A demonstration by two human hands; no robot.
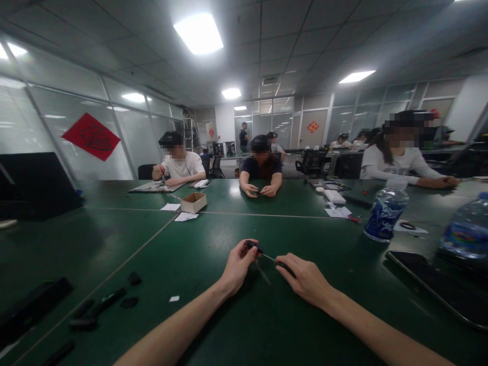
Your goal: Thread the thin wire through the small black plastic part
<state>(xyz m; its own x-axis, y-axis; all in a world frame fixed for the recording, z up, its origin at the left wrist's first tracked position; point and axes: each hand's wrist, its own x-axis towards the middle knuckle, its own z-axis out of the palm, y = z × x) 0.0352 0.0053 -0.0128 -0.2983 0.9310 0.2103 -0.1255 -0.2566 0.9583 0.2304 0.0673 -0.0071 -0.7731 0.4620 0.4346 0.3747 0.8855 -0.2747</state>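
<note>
Just above the green table [229,223], my left hand [240,264] pinches a small black part [253,246] between thumb and fingers. What kind of part it is, I cannot make out. My right hand [303,277] is wrapped round the dark handle of a screwdriver [270,258]. Its thin metal shaft points left, and the tip meets or nearly meets the black part. A little white scrap [174,299] lies left of my forearms. Several loose black pieces [109,301] are spread further left on the table.
A water bottle [385,213], a larger bottle [467,229] and a phone [438,284] stand or lie at the right. Ahead is a small open box [193,202] beside papers. A black case [38,185] is at the far left. Co-workers sit across the table.
</note>
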